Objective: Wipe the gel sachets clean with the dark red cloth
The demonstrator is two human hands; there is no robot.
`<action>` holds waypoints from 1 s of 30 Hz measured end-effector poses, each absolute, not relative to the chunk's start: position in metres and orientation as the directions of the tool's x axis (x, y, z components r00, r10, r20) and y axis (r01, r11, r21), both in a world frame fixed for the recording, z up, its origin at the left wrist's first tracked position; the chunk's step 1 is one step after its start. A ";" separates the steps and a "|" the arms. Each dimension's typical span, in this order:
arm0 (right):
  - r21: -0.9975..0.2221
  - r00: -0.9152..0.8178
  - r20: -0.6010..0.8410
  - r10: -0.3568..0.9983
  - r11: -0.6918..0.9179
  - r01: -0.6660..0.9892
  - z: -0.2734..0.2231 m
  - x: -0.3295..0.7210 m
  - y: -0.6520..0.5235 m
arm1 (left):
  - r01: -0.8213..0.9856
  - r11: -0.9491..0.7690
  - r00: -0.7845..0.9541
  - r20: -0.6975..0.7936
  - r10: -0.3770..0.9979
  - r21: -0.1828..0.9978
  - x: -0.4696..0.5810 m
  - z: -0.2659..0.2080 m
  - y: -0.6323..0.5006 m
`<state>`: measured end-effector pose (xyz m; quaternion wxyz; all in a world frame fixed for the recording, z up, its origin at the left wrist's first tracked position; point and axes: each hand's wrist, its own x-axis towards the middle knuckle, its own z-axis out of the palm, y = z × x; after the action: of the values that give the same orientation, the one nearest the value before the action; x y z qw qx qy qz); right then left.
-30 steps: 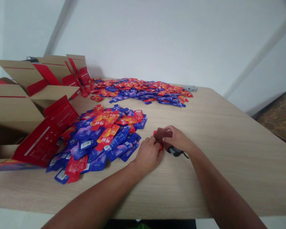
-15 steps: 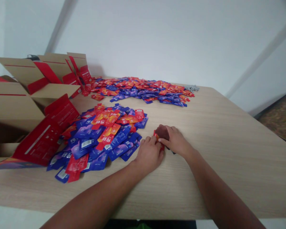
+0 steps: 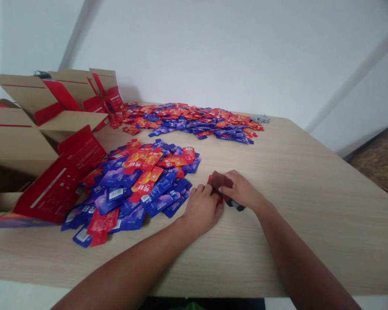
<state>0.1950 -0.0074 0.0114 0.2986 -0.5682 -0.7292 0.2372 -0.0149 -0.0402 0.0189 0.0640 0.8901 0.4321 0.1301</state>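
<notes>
A small red packet (image 3: 220, 199) lies on the table, mostly hidden under my hands. My left hand (image 3: 203, 207) rests on it with bent fingers pressing its left side. My right hand (image 3: 243, 189) is closed round a maroon, flat-faced thing (image 3: 220, 181) with a dark end (image 3: 238, 206) sticking out below the palm. Its exact kind I cannot make out. It is tilted over the packet, close to my left fingertips. To the left of my left hand spreads a near pile of blue and red-orange packets (image 3: 151, 181), several with white barcode labels.
A longer heap of similar packets (image 3: 194, 120) runs along the wall side of the table. Open red and brown cardboard boxes (image 3: 48, 189) stand at the left, flaps up. A grey crumpled thing (image 3: 260, 118) lies at the heap's right end. The wooden table (image 3: 310, 206) extends to the right.
My right hand has tipped the maroon thing lower and towards the left, so its dark end now shows below the palm. My left hand stays in place on the packet.
</notes>
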 end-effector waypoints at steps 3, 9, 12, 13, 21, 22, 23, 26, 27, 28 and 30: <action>-0.565 -0.192 0.264 0.945 0.313 0.763 0.009 0.191 -0.007 | 0.745 -0.632 0.605 0.182 0.775 0.215 -0.015 0.018 -0.040; -0.475 -0.203 0.305 0.931 0.333 0.814 0.010 0.182 -0.007 | 0.740 -0.634 0.602 0.200 0.773 0.224 -0.015 0.016 -0.040; -0.407 -0.295 0.271 0.916 0.387 0.827 0.010 0.183 -0.006 | 0.740 -0.633 0.601 0.201 0.774 0.228 -0.014 0.015 -0.039; -0.389 -0.334 0.257 0.907 0.414 0.823 0.010 0.184 -0.006 | 0.739 -0.634 0.602 0.200 0.773 0.228 -0.014 0.015 -0.039; -0.389 -0.347 0.195 0.917 0.397 0.831 0.004 0.187 -0.002 | 0.740 -0.632 0.608 0.175 0.775 0.229 -0.014 0.016 -0.039; -0.393 -0.337 0.192 0.922 0.387 0.834 0.004 0.186 -0.001 | 0.739 -0.634 0.609 0.176 0.773 0.228 -0.014 0.016 -0.039; -0.393 -0.325 0.192 0.926 0.376 0.839 0.003 0.186 0.001 | 0.739 -0.635 0.609 0.179 0.773 0.226 -0.014 0.017 -0.039; -0.379 -0.272 0.193 0.943 0.327 0.866 0.001 0.185 0.009 | 0.743 -0.634 0.608 0.178 0.774 0.217 -0.014 0.016 -0.038; -0.371 -0.249 0.193 0.949 0.305 0.877 0.001 0.186 0.012 | 0.744 -0.634 0.610 0.173 0.774 0.211 -0.014 0.016 -0.038; -0.362 -0.226 0.193 0.955 0.283 0.888 0.000 0.186 0.015 | 0.746 -0.634 0.611 0.168 0.773 0.203 -0.014 0.016 -0.038; -0.348 -0.182 0.193 0.964 0.241 0.906 -0.003 0.187 0.021 | 0.751 -0.632 0.610 0.165 0.775 0.191 -0.014 0.016 -0.039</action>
<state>0.1868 0.0208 -0.0026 0.1879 -0.6113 -0.7649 0.0771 -0.0141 -0.0385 0.0159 0.0511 0.8959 0.4257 0.1166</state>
